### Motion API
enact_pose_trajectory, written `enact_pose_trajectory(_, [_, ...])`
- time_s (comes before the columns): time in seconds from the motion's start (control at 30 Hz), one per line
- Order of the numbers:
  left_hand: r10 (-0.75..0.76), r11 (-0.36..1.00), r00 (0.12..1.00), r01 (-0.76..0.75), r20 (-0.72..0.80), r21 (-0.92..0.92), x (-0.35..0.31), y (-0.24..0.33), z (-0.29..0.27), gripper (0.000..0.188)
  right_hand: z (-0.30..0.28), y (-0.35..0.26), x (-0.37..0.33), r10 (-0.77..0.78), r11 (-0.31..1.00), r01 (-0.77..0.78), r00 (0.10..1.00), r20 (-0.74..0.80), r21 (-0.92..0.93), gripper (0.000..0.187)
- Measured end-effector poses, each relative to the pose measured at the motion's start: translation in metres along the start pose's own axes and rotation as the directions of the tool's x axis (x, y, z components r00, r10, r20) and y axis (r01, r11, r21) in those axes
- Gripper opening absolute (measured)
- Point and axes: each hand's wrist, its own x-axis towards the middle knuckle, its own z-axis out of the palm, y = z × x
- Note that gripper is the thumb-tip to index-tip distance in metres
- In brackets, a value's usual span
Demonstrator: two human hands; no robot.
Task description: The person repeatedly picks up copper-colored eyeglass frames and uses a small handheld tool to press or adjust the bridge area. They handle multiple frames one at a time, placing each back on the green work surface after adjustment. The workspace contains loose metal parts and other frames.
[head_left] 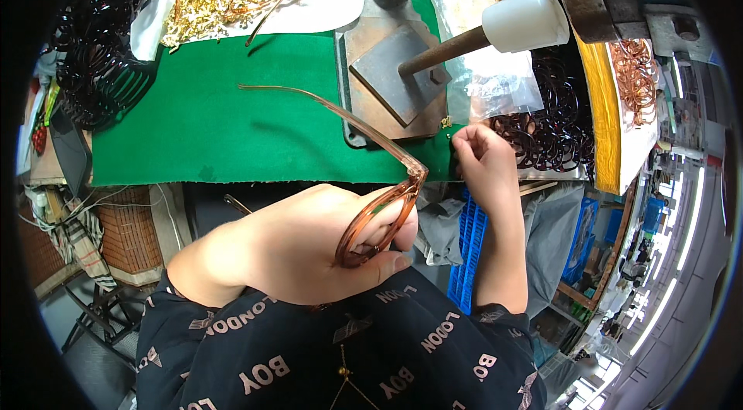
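Fingers of the left hand [309, 243] wrap the amber eyeglass frame [377, 224] near the body, one temple arm stretching far-left over the green mat [232, 131]. Right hand [484, 158] pinches tight at the mat's right edge, just beside tiny gold hinges [446, 123]; a white mallet [503, 27] lies beyond.

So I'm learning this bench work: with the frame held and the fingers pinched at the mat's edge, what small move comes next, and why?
Probably bring the right hand back to the hinge corner of the amber eyeglass frame. The left hand holds it with one temple open, and the right fingertips are pinched by small brass parts on the green mat.
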Motion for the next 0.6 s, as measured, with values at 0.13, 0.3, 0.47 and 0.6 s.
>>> enact_pose_trajectory(0.13, [0.006,1.000,1.000,-0.006,0.014,0.018,0.002,0.000,-0.001,0.014,0.002,0.002,0.008,-0.120,0.992,0.119,0.992,-0.026,-0.041,0.009])
enact_pose_trajectory(0.3, [-0.005,1.000,1.000,0.005,0.014,0.024,0.000,-0.002,0.000,0.013,-0.003,0.002,0.004,-0.011,0.997,0.005,0.996,0.087,0.072,0.009])
enact_pose_trajectory(0.47, [-0.007,1.000,1.000,0.006,0.030,0.028,0.005,-0.003,-0.001,0.012,0.004,0.003,0.005,-0.034,0.999,0.033,0.999,0.019,0.034,0.010])
enact_pose_trajectory(0.6, [-0.022,0.999,1.000,0.022,-0.005,-0.028,0.006,-0.005,0.003,0.012,0.006,-0.006,0.001,-0.108,0.987,0.113,0.993,0.048,-0.111,0.010])
